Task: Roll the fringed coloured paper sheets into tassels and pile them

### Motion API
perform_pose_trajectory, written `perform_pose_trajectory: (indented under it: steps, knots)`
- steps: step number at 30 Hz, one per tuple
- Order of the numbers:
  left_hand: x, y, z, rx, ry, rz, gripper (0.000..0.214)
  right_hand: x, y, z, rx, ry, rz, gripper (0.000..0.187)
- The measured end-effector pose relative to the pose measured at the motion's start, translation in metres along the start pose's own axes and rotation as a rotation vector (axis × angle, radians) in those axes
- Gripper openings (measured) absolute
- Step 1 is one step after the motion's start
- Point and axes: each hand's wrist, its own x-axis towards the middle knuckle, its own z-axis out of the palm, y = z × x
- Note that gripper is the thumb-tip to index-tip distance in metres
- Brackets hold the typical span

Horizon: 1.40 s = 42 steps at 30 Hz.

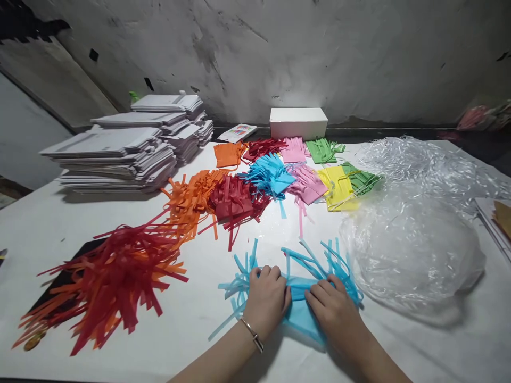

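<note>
Presently: two hands at work, both on one piece of blue paper (298, 298), which lies on the near middle of the white table (191, 340).

Counts:
- Hands: two. The left hand (266, 298) wears one thin bracelet (252, 334).
- Small coloured bundles of cut paper: ten, in two rows. The far row has four: orange (227, 154), dark red (263, 148), pink (293, 150), green (323, 150). The nearer row has six: orange (191, 199), red (233, 199), blue (269, 178), pink (307, 183), yellow (338, 187), green (361, 181).
- Large loose pile of red and orange strips (115, 276): one, near left.
- White box (298, 123): one, far middle, against the wall.
- Stacks of white sheets (115, 154): far left; they overlap, so no exact count.
- Clear plastic bag (411, 250): right, crumpled and see-through.

The blue paper has a solid middle band, with thin strips fanning out on its far, left and right sides. Some strips stand up; others lie flat.

Grip: both the left hand and the right hand (335, 311) have fingers curled down, grasping the solid band, knuckles up, close together.
</note>
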Motion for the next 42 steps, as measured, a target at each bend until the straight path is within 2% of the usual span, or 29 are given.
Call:
perform_pose_trajectory:
  steps: [1,4,7,10,14,17,21,24,27,30,32,36,38,40,42]
  knots:
    - [-0.002,-0.001,-0.001,-0.022,0.04,0.025,0.009,0.0,0.001,0.001,0.003,0.005,0.01,0.025]
    - [-0.008,-0.005,-0.001,-0.074,0.179,0.201,0.017,0.001,0.002,0.001,0.12,0.03,0.097,0.026]
    - [-0.012,-0.007,0.005,-0.049,0.244,0.346,0.012,0.005,-0.002,-0.002,0.181,-0.023,0.147,0.019]
    - [-0.012,-0.011,0.012,-0.042,0.261,0.403,0.018,0.007,-0.007,0.0,0.057,-0.069,0.066,0.022]
    - [-0.014,-0.019,0.013,-0.066,0.212,0.504,0.01,-0.006,-0.001,-0.002,-0.029,-0.044,-0.04,0.031]
    - [-0.023,-0.025,0.011,-0.086,0.185,0.48,0.009,-0.023,0.01,-0.012,0.042,-0.005,-0.015,0.031]
    - [-0.031,-0.019,0.009,-0.19,0.142,0.301,0.013,-0.031,0.013,-0.019,0.121,0.029,0.204,0.031]
    - [-0.027,-0.009,0.006,-0.169,0.101,0.128,0.018,-0.024,0.01,-0.013,0.064,0.0,0.359,0.03]
    - [-0.019,-0.001,0.004,-0.065,0.066,0.036,0.014,-0.016,0.01,-0.004,-0.074,-0.032,0.4,0.031]
    - [-0.013,0.003,0.005,0.013,0.042,0.01,0.01,-0.012,0.013,-0.003,-0.145,-0.048,0.386,0.026]
    - [-0.012,0.004,0.006,0.032,0.053,0.018,0.008,-0.009,0.013,-0.005,-0.101,-0.019,0.332,0.02]
    - [-0.012,0.003,0.005,-0.023,0.08,0.151,0.016,0.001,0.006,-0.003,0.099,-0.028,0.072,0.018]
    - [-0.012,0.001,0.003,-0.059,0.067,0.212,0.017,0.007,0.003,0.002,0.09,-0.048,-0.017,0.021]
    - [-0.012,-0.002,0.001,-0.089,0.06,0.264,0.014,0.011,0.001,0.007,0.054,-0.035,-0.035,0.026]
    - [-0.012,-0.005,0.001,-0.107,0.083,0.314,0.013,0.014,0.0,0.009,0.075,-0.018,0.004,0.026]
